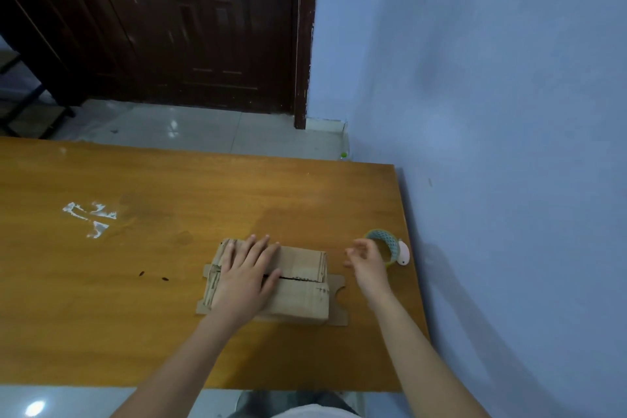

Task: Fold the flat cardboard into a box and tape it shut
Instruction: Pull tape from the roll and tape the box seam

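Cardboard box [298, 285] under flat, open-fingered left hand [247, 276]; right hand [364, 260] loosely open beside tape roll [385, 244].

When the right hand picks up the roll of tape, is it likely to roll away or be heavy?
The roll of tape stands on its edge on the table, so a nudge would probably make it roll. It looks like a thin hollow ring, so probably light. The right hand is open beside it.

Wooden table [101, 316] carries cardboard box [302, 299] and tape roll [383, 241].
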### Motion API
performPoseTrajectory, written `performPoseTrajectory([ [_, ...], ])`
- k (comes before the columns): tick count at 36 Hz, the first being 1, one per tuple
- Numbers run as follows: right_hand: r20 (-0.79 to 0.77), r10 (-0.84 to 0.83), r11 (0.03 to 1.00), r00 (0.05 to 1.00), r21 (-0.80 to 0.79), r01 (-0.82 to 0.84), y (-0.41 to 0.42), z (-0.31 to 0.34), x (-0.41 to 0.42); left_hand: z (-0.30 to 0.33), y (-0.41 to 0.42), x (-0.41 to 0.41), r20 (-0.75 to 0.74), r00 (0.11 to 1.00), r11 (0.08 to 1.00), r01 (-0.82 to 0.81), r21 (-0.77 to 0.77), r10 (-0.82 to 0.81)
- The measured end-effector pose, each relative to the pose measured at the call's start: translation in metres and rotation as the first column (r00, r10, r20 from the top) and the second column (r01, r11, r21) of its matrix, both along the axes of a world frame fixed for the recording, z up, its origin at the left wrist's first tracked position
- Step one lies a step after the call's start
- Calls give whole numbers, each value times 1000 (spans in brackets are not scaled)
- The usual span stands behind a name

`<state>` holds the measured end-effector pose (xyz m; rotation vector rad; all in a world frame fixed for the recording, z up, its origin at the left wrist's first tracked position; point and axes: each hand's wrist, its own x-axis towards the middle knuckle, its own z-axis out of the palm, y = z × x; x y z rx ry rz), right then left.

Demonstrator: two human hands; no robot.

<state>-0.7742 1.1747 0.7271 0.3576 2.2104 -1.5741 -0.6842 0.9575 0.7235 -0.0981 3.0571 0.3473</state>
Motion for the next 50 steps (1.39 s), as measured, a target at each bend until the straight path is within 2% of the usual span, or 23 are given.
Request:
performPoseTrajectory([
  [3, -85, -14, 974, 996, 225, 33, 20, -12, -20, -1, 0, 0, -4, 1000, 1000, -17, 7, 17],
  [5, -109, 46, 918, 993, 396, 1, 28, -19, -32, 0, -1, 0, 0, 1000, 999, -29, 23, 29],
  [10, 49, 277, 668, 960, 709, -228, 27, -35, -55, 1, -2, -2, 3, 999, 997, -40, 69, 40],
  [12, 137, 273, 581, 952, 766, -277, 22, -40, -63, 2, -1, -3, -20, 999, 995, -42, 89, 44],
  [15, 205, 290, 502, 935, 799, -331, 18, -49, -67, 1, -1, -4, -55, 997, 994, -40, 98, 46],
  [18, 206, 372, 470, 905, 799, -375, 20, -53, -65, -1, -2, -3, -67, 997, 994, -39, 101, 46],
  [21, 144, 413, 552, 899, 746, -373, 23, -51, -61, -3, -2, -2, -62, 997, 995, -40, 96, 46],
  [25, -12, 371, 759, 928, 580, -296, 29, -43, -56, -2, -2, -2, -60, 997, 994, -46, 103, 53],
  [27, -27, 265, 890, 964, 392, -234, 32, -35, -53, -1, -2, -2, -69, 996, 991, -46, 129, 55],
  [29, -1, 92, 994, 996, 57, -91, 35, -24, -48, 1, -3, -1, -98, 993, 977, -42, 208, 64],
  [30, 11, 29, 997, 1000, -79, -28, 36, -18, -46, 2, -4, -1, -117, 990, 965, -44, 259, 77],
  [32, 28, -6, 971, 1000, -238, 12, 39, -8, -44, 5, -5, -2, -141, 983, 934, -61, 352, 117],
  [35, 18, 20, 929, 1000, -370, -12, 40, 8, -42, 10, -6, -2, -139, 979, 907, -77, 414, 147],
  [39, -11, -29, 927, 1000, -375, 22, 38, 23, -37, 12, -5, 0, -102, 987, 918, -79, 390, 128],
  [46, -22, -130, 901, 991, -421, 109, 38, 35, -21, 17, -8, -5, -47, 984, 877, -128, 463, 169],
  [50, -29, -232, 851, 972, -490, 189, 37, 40, -16, 24, -5, -13, -53, 975, 892, -174, 417, 215],
])
